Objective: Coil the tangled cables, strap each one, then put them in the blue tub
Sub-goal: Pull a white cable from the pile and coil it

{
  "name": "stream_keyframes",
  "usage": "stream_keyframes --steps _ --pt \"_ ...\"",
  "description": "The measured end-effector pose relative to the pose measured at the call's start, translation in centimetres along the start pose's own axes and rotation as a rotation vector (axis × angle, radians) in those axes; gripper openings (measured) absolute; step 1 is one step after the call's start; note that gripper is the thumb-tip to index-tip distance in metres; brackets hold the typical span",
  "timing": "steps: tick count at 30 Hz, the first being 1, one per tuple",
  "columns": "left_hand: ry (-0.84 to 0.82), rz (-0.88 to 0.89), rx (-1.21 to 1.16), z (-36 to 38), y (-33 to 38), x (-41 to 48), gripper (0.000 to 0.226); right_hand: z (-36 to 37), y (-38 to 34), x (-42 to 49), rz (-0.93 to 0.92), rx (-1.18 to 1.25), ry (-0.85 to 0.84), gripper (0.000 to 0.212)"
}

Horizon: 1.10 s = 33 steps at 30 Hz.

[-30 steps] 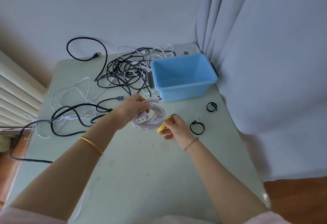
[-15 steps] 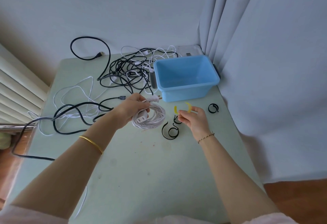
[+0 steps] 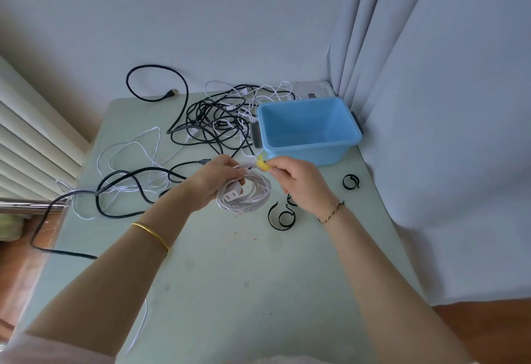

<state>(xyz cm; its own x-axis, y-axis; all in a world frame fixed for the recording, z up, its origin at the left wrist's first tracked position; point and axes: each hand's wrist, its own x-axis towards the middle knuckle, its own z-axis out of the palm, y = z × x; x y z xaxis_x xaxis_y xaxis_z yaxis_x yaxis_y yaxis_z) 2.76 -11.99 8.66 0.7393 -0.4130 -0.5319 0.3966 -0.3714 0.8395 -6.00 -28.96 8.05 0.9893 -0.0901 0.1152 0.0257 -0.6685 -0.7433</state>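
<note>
Since half a second ago the right grip (image 3: 298,182) has carried the short yellow strap (image 3: 263,165) leftward to the top of the coiled white cable (image 3: 250,194), just in front of the blue plastic tub (image 3: 307,154). It pinches the strap between thumb and fingers. Clenched round the coil, the left grip (image 3: 218,179) holds it above the pale green tabletop (image 3: 230,277). Loose black straps (image 3: 283,217) lie in front of the tub; tangled black and white cables (image 3: 212,122) sprawl to its left
</note>
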Motion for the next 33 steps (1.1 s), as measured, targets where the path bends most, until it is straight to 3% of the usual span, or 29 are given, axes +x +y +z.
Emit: stream_keyframes --steps 4,9,18,25,29,33 --pt "0.034 0.0 0.009 -0.3 0.2 -0.5 0.009 -0.3 -2.2 0.5 -0.109 -0.429 -0.299 0.022" --pt "0.02 0.031 0.067 -0.4 0.6 -1.0 0.011 0.7 -3.3 1.8 -0.238 -0.747 -0.264 0.019" --pt "-0.023 0.119 0.173 -0.5 0.7 -1.7 0.013 1.7 -3.7 1.5 -0.276 -0.734 0.072 0.01" --pt "-0.063 0.165 0.342 -0.3 1.3 -2.2 0.021 2.4 -2.9 1.8 -0.393 -0.62 0.061 0.022" --pt "-0.045 0.165 0.434 -0.6 1.4 -2.3 0.023 3.1 -2.3 1.7 -0.42 -0.6 0.167 0.032" --pt "-0.001 0.166 0.468 -0.8 1.3 -2.0 0.039 3.7 -1.9 1.7 -0.472 -0.667 0.279 0.034"
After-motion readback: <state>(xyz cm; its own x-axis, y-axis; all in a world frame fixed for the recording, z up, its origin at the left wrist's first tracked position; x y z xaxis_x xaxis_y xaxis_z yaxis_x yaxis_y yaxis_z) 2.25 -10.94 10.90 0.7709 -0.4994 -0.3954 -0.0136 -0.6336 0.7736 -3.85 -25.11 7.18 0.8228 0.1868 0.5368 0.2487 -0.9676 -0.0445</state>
